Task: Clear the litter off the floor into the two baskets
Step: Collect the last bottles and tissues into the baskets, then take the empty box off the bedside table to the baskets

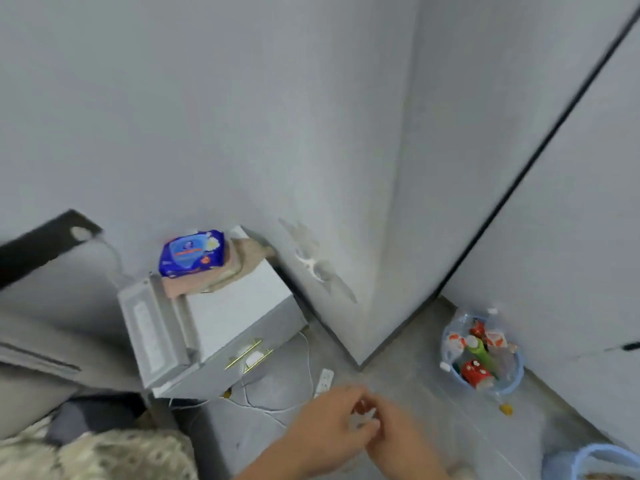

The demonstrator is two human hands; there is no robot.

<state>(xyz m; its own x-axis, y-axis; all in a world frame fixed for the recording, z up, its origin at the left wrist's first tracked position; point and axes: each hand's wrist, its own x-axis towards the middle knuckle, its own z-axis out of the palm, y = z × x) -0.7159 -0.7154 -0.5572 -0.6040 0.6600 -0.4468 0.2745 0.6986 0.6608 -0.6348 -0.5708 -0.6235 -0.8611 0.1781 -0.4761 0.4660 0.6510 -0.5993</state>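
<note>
A pale blue basket (516,378) stands on the floor by the right wall, holding bottles, red cans and wrappers. A second blue basket (585,459) shows at the bottom right corner. My left hand (325,431) and my right hand (405,441) meet low in the middle, fingers closed together around a small pale, crumpled piece of litter (365,419); motion blur hides what it is. A small yellow scrap (505,408) lies on the floor just below the first basket. Another yellow bit (227,393) sits under the cabinet's front.
A white bedside cabinet (239,323) stands in the corner, carrying a blue wipes pack (192,252) on a folded pink cloth. A white power strip (323,377) and cables trail on the grey floor. A bed edge and fuzzy blanket (104,455) fill the lower left.
</note>
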